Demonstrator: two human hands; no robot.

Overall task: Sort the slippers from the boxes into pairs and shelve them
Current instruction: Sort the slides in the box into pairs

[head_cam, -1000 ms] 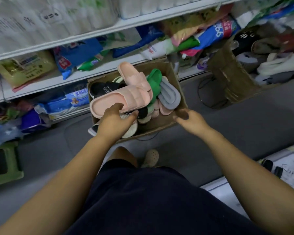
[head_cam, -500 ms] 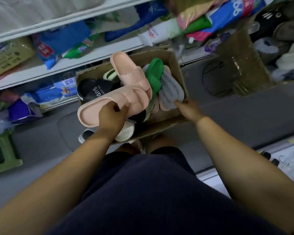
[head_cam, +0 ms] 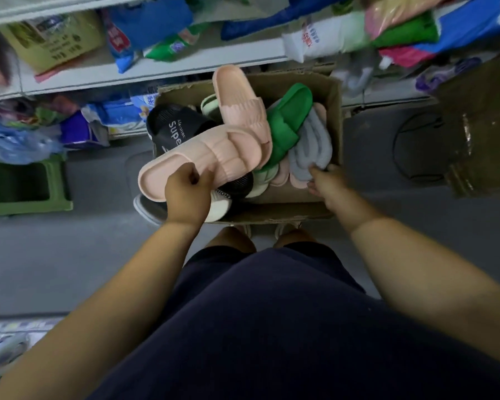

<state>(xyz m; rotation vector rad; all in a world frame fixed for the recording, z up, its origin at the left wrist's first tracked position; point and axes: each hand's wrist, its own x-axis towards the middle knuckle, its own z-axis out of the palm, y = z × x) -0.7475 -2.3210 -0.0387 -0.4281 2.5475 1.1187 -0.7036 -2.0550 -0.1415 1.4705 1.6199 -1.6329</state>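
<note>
Left grip: left hand [head_cam: 186,197] clenched round the near edge of a pink slipper [head_cam: 214,157], which lies over the pile at 8 o'clock of the box [head_cam: 334,90], 12 being the shelf [head_cam: 185,64] side.
Right grip: right hand [head_cam: 326,183] at the near end of the grey slipper [head_cam: 309,148], 4 o'clock. Grasping or only touching, can't tell.
Mate: second pink slipper [head_cam: 240,102] at 12, touching the held one; green slipper [head_cam: 289,116] just beside.
Doing it well: I'd take both pinks together, soles matched, without dragging the green one out.
Writing: black slipper [head_cam: 171,125] at 10 reads "Supe", rest covered. Shelf packets too blurred to read.
</note>
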